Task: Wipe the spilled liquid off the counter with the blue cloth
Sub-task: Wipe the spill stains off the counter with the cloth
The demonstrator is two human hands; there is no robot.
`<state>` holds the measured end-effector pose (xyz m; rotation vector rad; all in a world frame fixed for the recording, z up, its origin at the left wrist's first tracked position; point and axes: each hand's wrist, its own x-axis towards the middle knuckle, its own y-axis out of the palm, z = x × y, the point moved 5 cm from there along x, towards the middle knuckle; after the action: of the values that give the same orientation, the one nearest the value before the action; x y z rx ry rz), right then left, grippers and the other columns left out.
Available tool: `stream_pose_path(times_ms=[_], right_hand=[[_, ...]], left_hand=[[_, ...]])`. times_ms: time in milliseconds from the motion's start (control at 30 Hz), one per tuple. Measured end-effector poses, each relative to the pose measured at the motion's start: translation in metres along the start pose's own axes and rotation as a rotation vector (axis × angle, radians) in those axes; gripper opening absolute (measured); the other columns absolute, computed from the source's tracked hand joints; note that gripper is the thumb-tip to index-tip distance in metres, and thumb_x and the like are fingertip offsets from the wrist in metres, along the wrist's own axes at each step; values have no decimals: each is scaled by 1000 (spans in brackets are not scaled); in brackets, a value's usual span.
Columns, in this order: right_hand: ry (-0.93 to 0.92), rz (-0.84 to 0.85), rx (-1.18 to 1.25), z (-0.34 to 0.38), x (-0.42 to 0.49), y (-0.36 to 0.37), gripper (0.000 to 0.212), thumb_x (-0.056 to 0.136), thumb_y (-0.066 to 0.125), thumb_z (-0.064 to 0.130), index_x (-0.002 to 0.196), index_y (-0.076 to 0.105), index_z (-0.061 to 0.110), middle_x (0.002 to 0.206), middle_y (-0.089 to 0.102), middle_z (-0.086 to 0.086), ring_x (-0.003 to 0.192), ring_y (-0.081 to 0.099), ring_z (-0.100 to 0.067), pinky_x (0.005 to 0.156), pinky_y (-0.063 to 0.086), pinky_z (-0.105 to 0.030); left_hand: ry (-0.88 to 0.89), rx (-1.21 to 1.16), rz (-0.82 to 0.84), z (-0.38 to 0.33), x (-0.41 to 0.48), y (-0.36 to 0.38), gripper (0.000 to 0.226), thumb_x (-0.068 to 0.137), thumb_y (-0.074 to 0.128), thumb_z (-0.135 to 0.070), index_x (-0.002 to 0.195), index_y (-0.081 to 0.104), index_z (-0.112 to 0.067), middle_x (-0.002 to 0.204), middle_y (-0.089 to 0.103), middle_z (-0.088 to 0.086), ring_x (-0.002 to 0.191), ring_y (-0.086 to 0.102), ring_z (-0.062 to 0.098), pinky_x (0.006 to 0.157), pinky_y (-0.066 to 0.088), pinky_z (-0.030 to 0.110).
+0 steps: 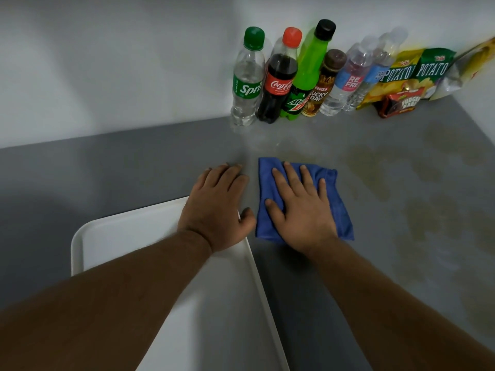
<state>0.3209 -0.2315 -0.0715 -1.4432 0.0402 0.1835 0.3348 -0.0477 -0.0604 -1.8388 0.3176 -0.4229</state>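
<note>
A folded blue cloth (338,202) lies flat on the grey counter (134,167) in the middle of the view. My right hand (300,207) presses on it with fingers straight and spread. My left hand (217,207) rests flat just left of the cloth, its fingers on the counter and its heel over the corner of a white tray (112,236). Faint yellowish wet patches of spilled liquid (380,167) spread over the counter to the right of the cloth.
A row of drink bottles stands against the back wall: Sprite (246,79), Coca-Cola (278,79), Mountain Dew (305,73), a brown coffee bottle (324,84), water bottles (353,76). Snack bags (412,76) lie at the back right.
</note>
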Motion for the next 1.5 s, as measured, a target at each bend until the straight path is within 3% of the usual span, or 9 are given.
stream_pose_path(times_ms=[167, 300, 467, 667, 800, 967, 1100, 1233, 1500], right_hand=[[-149, 41, 9, -31, -29, 0, 67, 103, 19, 65, 164, 11, 38, 173, 4, 15, 160, -4, -16, 128, 2, -55], [-48, 17, -13, -49, -6, -6, 70, 101, 16, 66, 164, 9, 38, 173, 4, 12, 160, -2, -19, 128, 0, -57], [44, 15, -22, -19, 24, -6, 72, 101, 12, 64, 165, 1, 33, 174, -3, 6, 160, -6, -25, 127, -5, -57], [-209, 60, -30, -35, -12, -3, 66, 104, 19, 63, 164, 8, 38, 173, 2, 14, 159, -7, -15, 128, 0, -54], [-107, 42, -35, -58, 1, -9, 69, 101, 12, 66, 164, 8, 39, 173, 3, 13, 160, -3, -18, 128, 0, -56], [65, 14, -16, -28, 45, -9, 75, 99, 9, 62, 165, 4, 29, 174, 0, 3, 160, -3, -26, 127, 0, -57], [-65, 16, -7, -5, 27, -4, 72, 102, 11, 62, 166, 7, 28, 174, 1, 4, 160, -4, -22, 128, 1, -55], [-190, 48, -4, -29, 1, -5, 65, 105, 20, 61, 164, 10, 37, 172, 2, 15, 159, -6, -13, 128, 2, -53], [36, 10, -12, -32, 58, -12, 71, 100, 13, 61, 165, 7, 33, 174, 3, 5, 160, -1, -24, 127, -1, -56]], left_hand=[[7, -10, -31, 0, -1, -1, 63, 80, 59, -43, 131, 63, -7, 142, 60, 14, 134, 53, 38, 114, 41, 55], [13, -10, -42, -1, -1, -2, 61, 80, 60, -41, 130, 63, -8, 141, 60, 14, 133, 53, 38, 114, 41, 54], [16, -13, -39, -2, -2, -3, 62, 81, 59, -43, 132, 61, -8, 141, 59, 13, 134, 53, 37, 114, 41, 54], [4, -24, -36, 0, -1, -2, 62, 77, 60, -41, 129, 62, -8, 139, 60, 13, 132, 53, 39, 113, 41, 55], [0, -27, -14, 0, 0, -1, 63, 78, 60, -41, 132, 60, -8, 140, 57, 13, 134, 51, 38, 114, 39, 56], [0, -24, -13, 0, -1, -1, 64, 79, 61, -42, 133, 60, -9, 142, 57, 12, 135, 50, 37, 115, 38, 55], [-2, -31, -22, 0, 0, -2, 65, 77, 62, -42, 132, 61, -8, 142, 58, 12, 134, 51, 37, 116, 39, 54], [-5, -53, -30, 1, -1, -1, 64, 77, 62, -42, 132, 61, -8, 141, 58, 12, 134, 51, 37, 115, 39, 55], [-14, -59, -14, 1, -1, 0, 66, 78, 60, -44, 135, 60, -10, 145, 56, 11, 137, 49, 36, 116, 38, 56]])
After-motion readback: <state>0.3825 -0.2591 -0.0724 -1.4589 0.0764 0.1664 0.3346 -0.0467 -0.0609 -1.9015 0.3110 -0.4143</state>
